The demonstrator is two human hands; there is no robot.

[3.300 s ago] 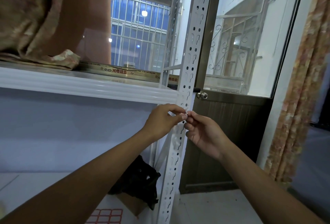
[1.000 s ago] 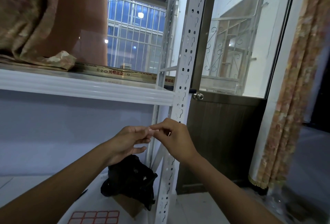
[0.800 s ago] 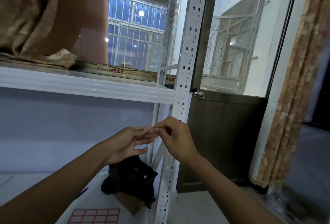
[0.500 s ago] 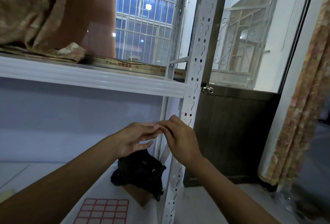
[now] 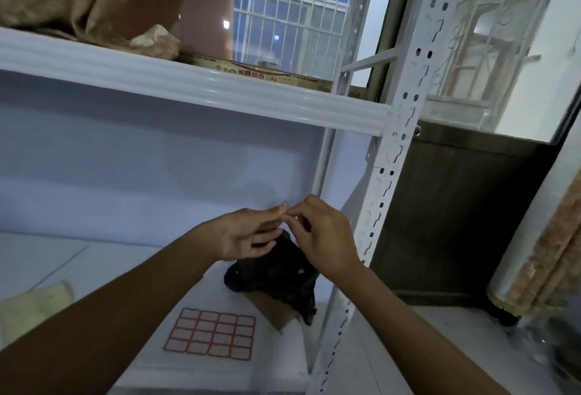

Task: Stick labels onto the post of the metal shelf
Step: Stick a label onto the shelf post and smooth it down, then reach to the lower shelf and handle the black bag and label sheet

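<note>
Nearest on the lower shelf lies the white label sheet with red-bordered rectangles (image 5: 210,336), flat and untouched. Above it, my left hand (image 5: 248,234) and right hand (image 5: 327,240) have drawn back from the white perforated metal post (image 5: 382,206) and now meet beside it, fingertips (image 5: 284,206) pinched together; whether they clamp a label I cannot tell. I judge one placement finished and another being prepared. Farther up, a pale patch on the post may be a stuck label.
</note>
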